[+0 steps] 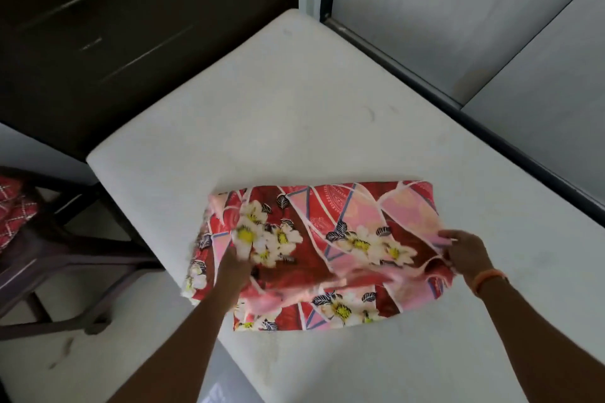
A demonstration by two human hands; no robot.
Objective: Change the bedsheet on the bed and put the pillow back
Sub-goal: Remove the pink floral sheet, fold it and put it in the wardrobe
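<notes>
Currently the folded bedsheet, red and pink with white flowers, lies on the bare white mattress, towards its near left edge and well short of the far corner. It is a thick rectangular stack; the upper layers at the near side look loosened and rumpled. The person's right hand pinches a pale pink edge of the cloth at the right end of the stack, fingers curled on the fabric; an orange band sits on that wrist. The left hand is on or in the cloth near the left end, but it is motion-blurred, so I cannot tell whether it grips a layer or only presses flat. Judgement: the step in hand is opening the sheet out over the mattress, with the task at an early stage and no pillow in view. To do it well, both hands should find the same free edge or two adjoining corners, not a middle fold, then lift and draw apart so that the layers fall open without twisting. The stack lies near the left side, so the cloth should be carried towards the wall side and the far end to cover evenly. Beyond the bed: a dark chair stands just beside the mattress on the left, bearing a red checked cloth; grey wall panels run along the right.
</notes>
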